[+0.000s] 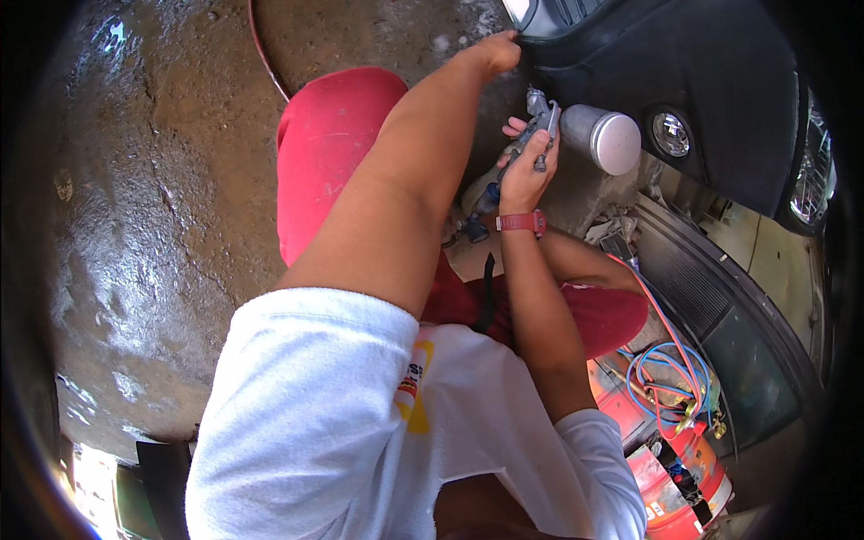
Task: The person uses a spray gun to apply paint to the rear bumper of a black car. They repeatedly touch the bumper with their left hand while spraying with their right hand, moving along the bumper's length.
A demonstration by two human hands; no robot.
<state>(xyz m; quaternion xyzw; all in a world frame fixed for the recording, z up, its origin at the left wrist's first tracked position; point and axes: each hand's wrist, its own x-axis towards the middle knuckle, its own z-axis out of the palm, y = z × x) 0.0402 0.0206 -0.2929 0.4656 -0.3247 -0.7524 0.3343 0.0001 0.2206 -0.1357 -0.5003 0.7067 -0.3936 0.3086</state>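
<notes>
My right hand [529,175], with a red watch on its wrist, is wrapped round a grey spray gun [540,112]. A grey paint cup [601,138] with a pale round lid sits on the gun's right side, close to the dark car bumper [621,67]. A blue fitting [487,198] shows below the gun's handle. My left arm stretches forward, and my left hand [498,54] is at the bumper's left edge. Its fingers look curled, but most are hidden, and I cannot make out what they hold.
A round fog light [670,133] and a headlight [813,171] are set in the car's front. Dark trim panels [711,288], coiled red and blue hoses [666,369] and red containers [670,486] lie at the right. The floor [153,225] is wet; a thin hose [264,49] crosses it.
</notes>
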